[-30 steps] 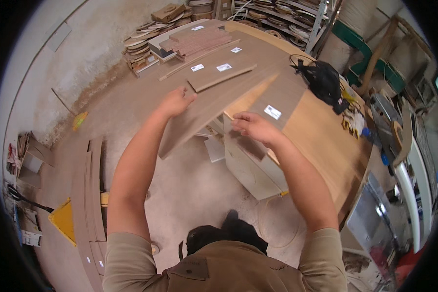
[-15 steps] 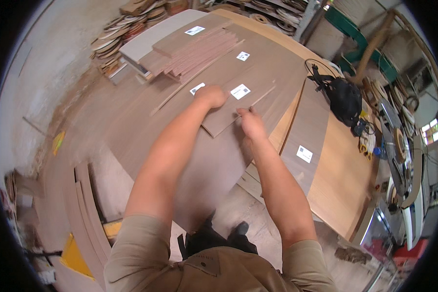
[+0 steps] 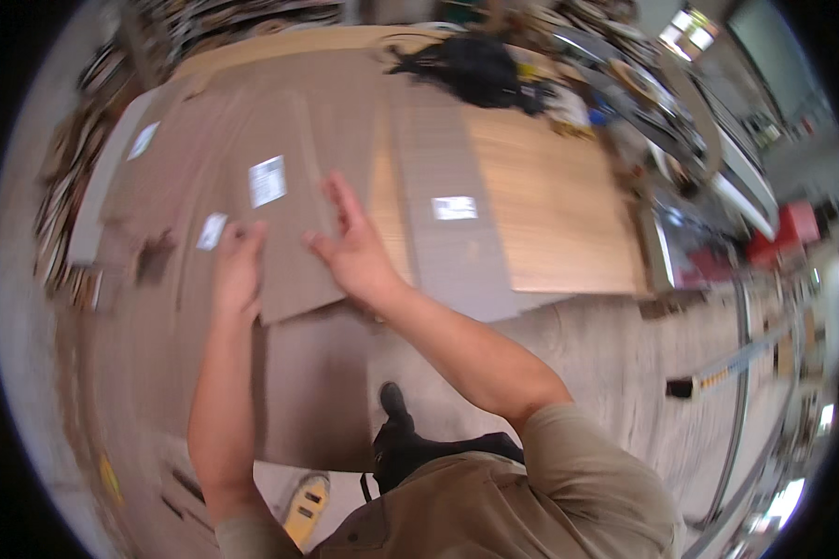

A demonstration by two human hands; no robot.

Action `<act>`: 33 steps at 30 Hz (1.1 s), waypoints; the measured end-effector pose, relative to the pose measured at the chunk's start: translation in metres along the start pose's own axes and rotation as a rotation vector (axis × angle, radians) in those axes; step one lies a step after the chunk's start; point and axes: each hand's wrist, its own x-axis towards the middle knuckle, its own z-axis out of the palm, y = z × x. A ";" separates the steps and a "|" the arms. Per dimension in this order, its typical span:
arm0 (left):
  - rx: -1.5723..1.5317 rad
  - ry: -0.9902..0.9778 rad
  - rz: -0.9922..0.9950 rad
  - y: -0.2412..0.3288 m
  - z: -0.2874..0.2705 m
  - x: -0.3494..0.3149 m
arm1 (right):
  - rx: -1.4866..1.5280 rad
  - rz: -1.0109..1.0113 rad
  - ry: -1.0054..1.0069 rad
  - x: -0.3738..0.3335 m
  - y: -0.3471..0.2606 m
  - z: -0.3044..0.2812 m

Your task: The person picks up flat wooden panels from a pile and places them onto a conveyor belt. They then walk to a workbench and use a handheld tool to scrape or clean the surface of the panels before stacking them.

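Observation:
A brown wood-look panel (image 3: 294, 265) lies between my hands, its near corner overhanging the stack of larger boards. It bears a white label (image 3: 268, 181). My left hand (image 3: 240, 270) is at the panel's left edge, beside a second white label (image 3: 212, 231); its fingers are smeared by motion. Over the panel's right side, my right hand (image 3: 359, 256) is open, thumb and fingers apart, nothing visible in it. Whether it touches the panel cannot be made out.
To the right a narrower brown board (image 3: 457, 252) with a label lies on a light wood sheet (image 3: 559, 214). A black bag (image 3: 466, 70) rests at the back. Machinery and a red object (image 3: 794, 233) stand at the right. A yellow object (image 3: 306, 508) is on the floor.
My view has swung to the right. The right hand has opened its fingers, which were pinched at a thin strip along the panel. The left hand has moved along the panel's left side.

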 end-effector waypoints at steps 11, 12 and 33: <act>-0.299 -0.379 -0.044 0.038 0.195 -0.199 | 0.501 -0.131 -0.022 -0.211 -0.076 -0.190; -0.247 -0.465 -0.004 0.037 0.222 -0.225 | 0.337 -0.098 0.101 -0.230 -0.091 -0.212; -0.215 -0.903 -0.106 -0.016 0.692 -0.506 | -0.143 0.104 0.953 -0.523 -0.289 -0.656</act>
